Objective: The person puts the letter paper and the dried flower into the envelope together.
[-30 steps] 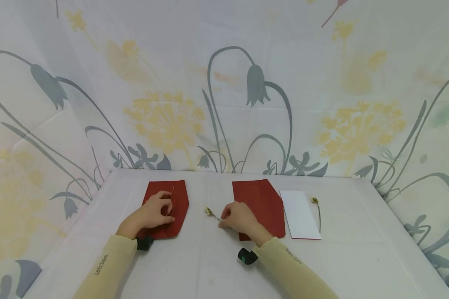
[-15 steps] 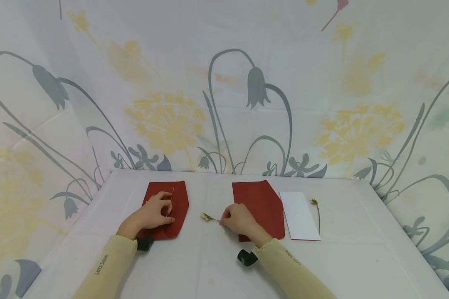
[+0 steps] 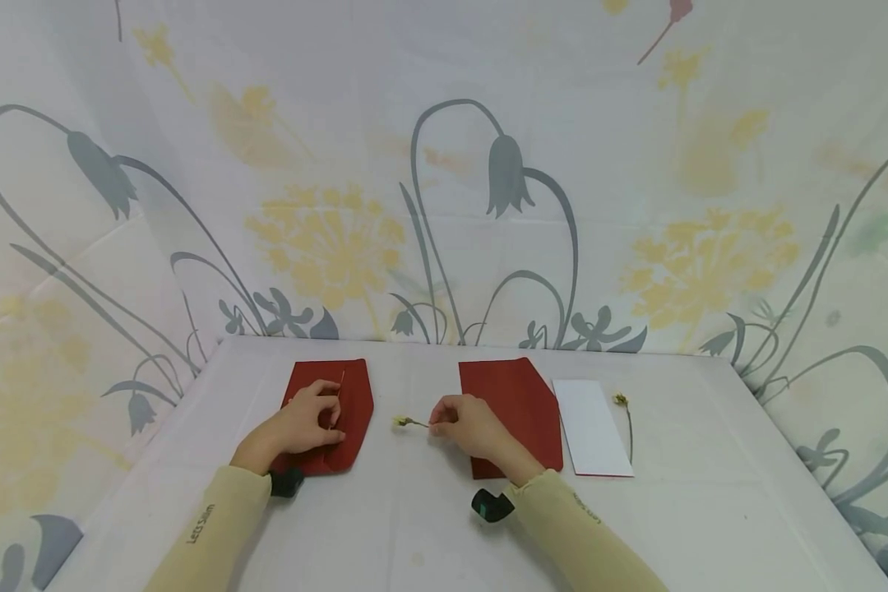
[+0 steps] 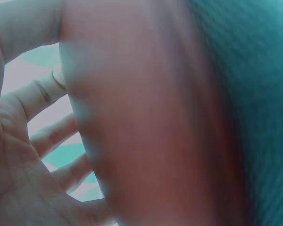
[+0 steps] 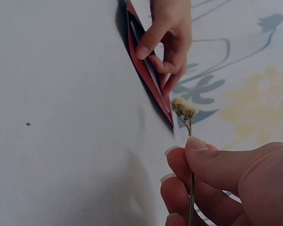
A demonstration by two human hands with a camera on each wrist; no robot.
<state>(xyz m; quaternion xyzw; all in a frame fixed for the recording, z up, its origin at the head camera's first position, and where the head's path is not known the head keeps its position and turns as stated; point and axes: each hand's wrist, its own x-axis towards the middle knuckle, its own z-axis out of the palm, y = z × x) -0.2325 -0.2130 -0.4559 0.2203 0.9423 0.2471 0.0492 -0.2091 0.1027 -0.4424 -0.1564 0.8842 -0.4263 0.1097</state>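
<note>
The background is a cloth backdrop point(image 3: 607, 164) printed with grey and yellow flowers, standing behind a white table point(image 3: 422, 534). The right hand point(image 3: 474, 423) pinches 1 dried flower point(image 5: 185, 110) by the stem between thumb and fingertips. The flower is located between the 2 envelopes; its head points toward the left red envelope point(image 3: 359, 411) but remains apart from it. The left hand point(image 3: 292, 423) grips that envelope at its parted mouth.

The right red envelope point(image 3: 514, 395) lies partly behind the right hand. Beside it are 1 white card point(image 3: 592, 427) and a 2nd dried flower point(image 3: 622, 400); contact between card and envelope cannot be confirmed.

Handling, as judged: the flower is very light, dry and fragile. Hold it by the stem, just below the head, with minimal pressure; a squeezed head may crumble. The envelope should be light, thin and bendable. Hold it by the mouth edges; a hard grip could crease it.
</note>
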